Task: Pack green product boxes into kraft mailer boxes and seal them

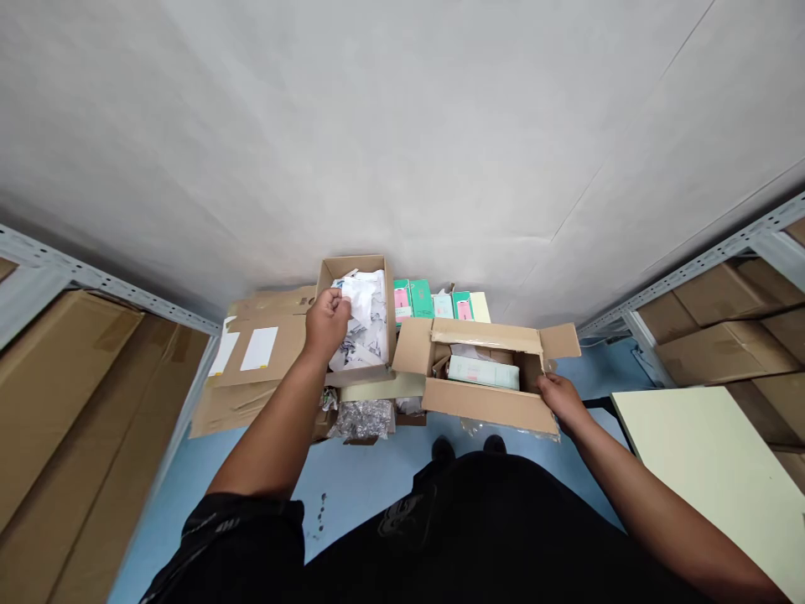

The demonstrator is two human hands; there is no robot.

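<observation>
My left hand [329, 322] is closed on a piece of white paper [359, 300], held above a cardboard box [391, 335] filled with torn paper scraps [365, 352]. My right hand [562, 398] grips the right end of an open carton [487, 405], its flaps spread outward. Inside that carton lies a pale green box [483, 372], with some brown and whitish packing around it. Behind the carton several green and pink product boxes [421, 299] stand on the cream table [377, 389].
Large flattened cardboard [277, 302] with white labels lies to the left. Clear bubble wrap [363, 419] sits below the table edge. Metal shelves with brown cartons [723, 361] flank both sides. A cream tabletop [710, 453] is at my right; a grey wall [440, 151] rises ahead.
</observation>
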